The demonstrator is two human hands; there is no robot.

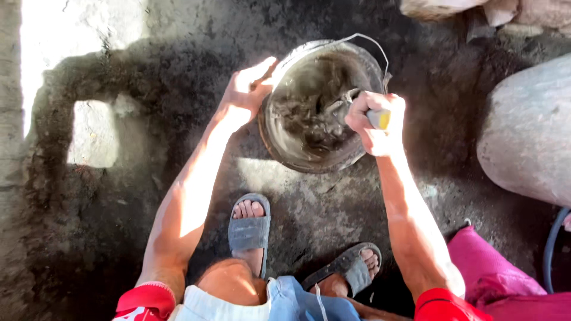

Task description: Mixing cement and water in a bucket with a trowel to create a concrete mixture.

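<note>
A round grey bucket [279, 145] with a thin wire handle stands on the dirty ground in front of me, holding wet grey mortar [309, 107]. My left hand [248, 89] grips the bucket's left rim and tilts it a little. My right hand [376, 122] is closed around the yellow-ended handle of a trowel [379, 119], whose blade is sunk in the mortar and mostly hidden. My two feet in grey sandals [250, 232] rest just below the bucket.
A large grey sack or boulder [529, 131] lies at the right. A pink cloth or bag [493, 273] lies at the lower right beside a blue hose [552, 244]. Rubble [476, 12] sits at the top right. Sunlit concrete [65, 53] is at the left.
</note>
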